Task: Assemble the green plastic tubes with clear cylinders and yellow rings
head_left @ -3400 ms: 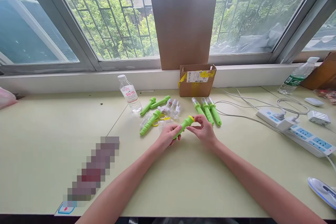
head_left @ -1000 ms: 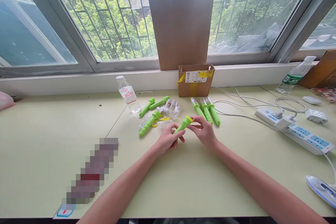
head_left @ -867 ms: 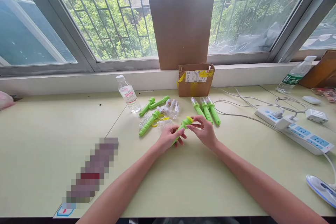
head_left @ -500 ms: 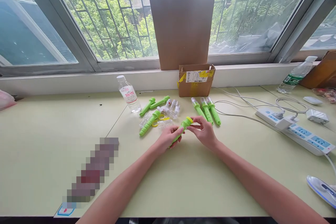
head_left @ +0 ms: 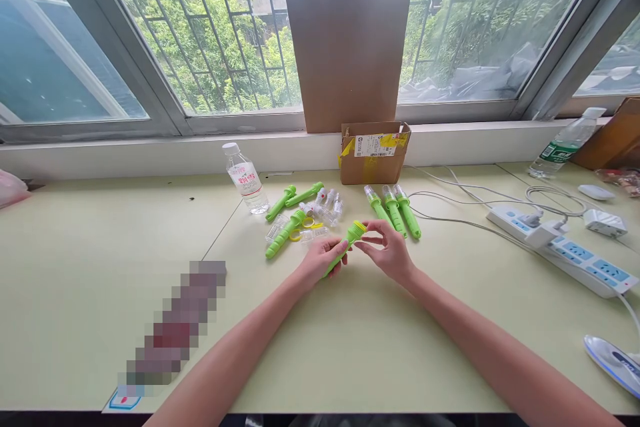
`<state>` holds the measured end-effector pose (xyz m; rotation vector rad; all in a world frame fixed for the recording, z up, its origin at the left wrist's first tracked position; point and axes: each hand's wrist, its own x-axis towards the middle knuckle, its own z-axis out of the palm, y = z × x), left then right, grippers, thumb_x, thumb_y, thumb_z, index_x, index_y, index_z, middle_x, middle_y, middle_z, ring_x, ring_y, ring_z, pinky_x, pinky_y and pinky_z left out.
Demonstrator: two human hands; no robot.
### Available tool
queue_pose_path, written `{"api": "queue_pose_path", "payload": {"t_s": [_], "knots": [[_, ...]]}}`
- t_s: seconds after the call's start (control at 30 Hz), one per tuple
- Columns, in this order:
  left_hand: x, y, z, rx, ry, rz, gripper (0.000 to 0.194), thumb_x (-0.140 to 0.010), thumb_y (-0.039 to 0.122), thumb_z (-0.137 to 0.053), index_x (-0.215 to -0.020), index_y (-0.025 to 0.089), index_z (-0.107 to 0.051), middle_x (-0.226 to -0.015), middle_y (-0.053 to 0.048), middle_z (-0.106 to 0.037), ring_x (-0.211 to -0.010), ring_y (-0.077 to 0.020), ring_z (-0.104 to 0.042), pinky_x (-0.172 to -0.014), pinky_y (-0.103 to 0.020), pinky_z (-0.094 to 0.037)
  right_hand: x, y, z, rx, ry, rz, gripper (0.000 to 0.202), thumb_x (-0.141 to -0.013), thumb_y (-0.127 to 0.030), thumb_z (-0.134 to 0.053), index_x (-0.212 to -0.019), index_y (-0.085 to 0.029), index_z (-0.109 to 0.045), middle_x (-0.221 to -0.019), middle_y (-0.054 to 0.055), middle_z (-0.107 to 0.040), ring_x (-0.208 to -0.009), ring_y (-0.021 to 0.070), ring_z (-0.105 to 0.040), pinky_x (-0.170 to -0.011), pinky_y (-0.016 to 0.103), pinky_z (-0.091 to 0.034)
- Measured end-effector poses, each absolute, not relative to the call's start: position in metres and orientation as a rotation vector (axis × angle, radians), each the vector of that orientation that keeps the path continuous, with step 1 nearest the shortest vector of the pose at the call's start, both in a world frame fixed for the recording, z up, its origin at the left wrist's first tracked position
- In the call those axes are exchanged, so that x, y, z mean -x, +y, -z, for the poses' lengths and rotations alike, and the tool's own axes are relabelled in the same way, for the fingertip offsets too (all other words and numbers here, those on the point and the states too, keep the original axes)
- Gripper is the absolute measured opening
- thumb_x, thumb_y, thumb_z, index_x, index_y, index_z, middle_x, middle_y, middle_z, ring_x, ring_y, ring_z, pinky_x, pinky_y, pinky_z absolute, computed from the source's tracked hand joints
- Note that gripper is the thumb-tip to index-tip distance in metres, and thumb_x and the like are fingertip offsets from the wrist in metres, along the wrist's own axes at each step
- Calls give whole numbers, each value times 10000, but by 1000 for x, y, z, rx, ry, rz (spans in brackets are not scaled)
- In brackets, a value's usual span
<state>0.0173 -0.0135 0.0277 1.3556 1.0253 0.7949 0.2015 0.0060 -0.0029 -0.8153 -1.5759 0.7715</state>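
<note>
My left hand is closed around a green plastic tube, which slants up and to the right just above the table. A yellow ring sits at the tube's wider upper end. With thumb and fingers bent, my right hand pinches at the edge of that ring. Left of the hands lies another green tube, with more green tubes behind it. Clear plastic caps and loose yellow rings are scattered among them. Three green tubes with clear caps lie beyond my right hand.
A small cardboard box stands against the sill. One water bottle is at the back left, another bottle at the back right. A power strip with cables lies right. A pixelated patch covers something at front left.
The hands and the green tube stay almost in place. My right fingers have shifted slightly at the yellow ring, and the view has moved a little.
</note>
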Motion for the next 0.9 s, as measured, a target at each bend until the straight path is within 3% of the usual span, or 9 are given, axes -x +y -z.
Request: {"api": "queue_pose_path", "payload": {"t_s": [0.2, 0.3, 0.43, 0.6, 0.8, 0.9], "knots": [[-15, -12, -25, -1379, 1051, -748, 373, -810, 533, -562, -861, 163, -556, -548, 54, -530, -339, -36, -360, -318, -165, -240, -199, 4, 5, 833, -1558, -822, 200, -765, -297, -695, -837, -222, -524, -1034, 49, -660, -911, 196, -672, -805, 420, -614], [-16, -13, -26, -1383, 1072, -761, 364, -749, 479, -660, -916, 196, -506, -575, 59, -576, -329, -40, -374, -317, -161, -240, -198, 2, 4, 828, -1542, -818, 180, -771, -287, -690, -852, -222, -542, -1069, 56, -668, -862, 193, -689, -798, 426, -613], [-16, -15, -25, -1376, 1062, -814, 322, -745, 426, -672, -826, 200, -458, -657, 15, -651, -364, -61, -467, -325, -161, -288, -198, 2, 3, 806, -1545, -818, 171, -777, -281, -686, -881, -228, -561, -1073, 51, -668, -888, 201, -688, -791, 419, -615], [-17, -13, -20, -1372, 1042, -863, 321, -756, 458, -652, -807, 172, -515, -752, -44, -675, -488, -116, -597, -350, -175, -364, -198, 3, 5, 814, -1554, -818, 203, -768, -317, -696, -905, -231, -573, -1022, 38, -668, -922, 205, -675, -796, 412, -614], [-19, -13, -21, -1402, 1028, -822, 406, -799, 531, -580, -891, 136, -602, -796, -69, -667, -507, -112, -594, -392, -190, -421, -199, 4, 5, 851, -1533, -810, 220, -751, -355, -709, -852, -209, -578, -1015, 54, -670, -839, 187, -679, -786, 408, -616], [-20, -14, -23, -1414, 1042, -796, 431, -819, 556, -537, -858, 132, -600, -733, -43, -644, -437, -74, -532, -369, -173, -377, -200, 4, 4, 875, -1536, -790, 235, -739, -365, -717, -832, -203, -575, -998, 54, -668, -816, 176, -672, -787, 402, -617]]}}
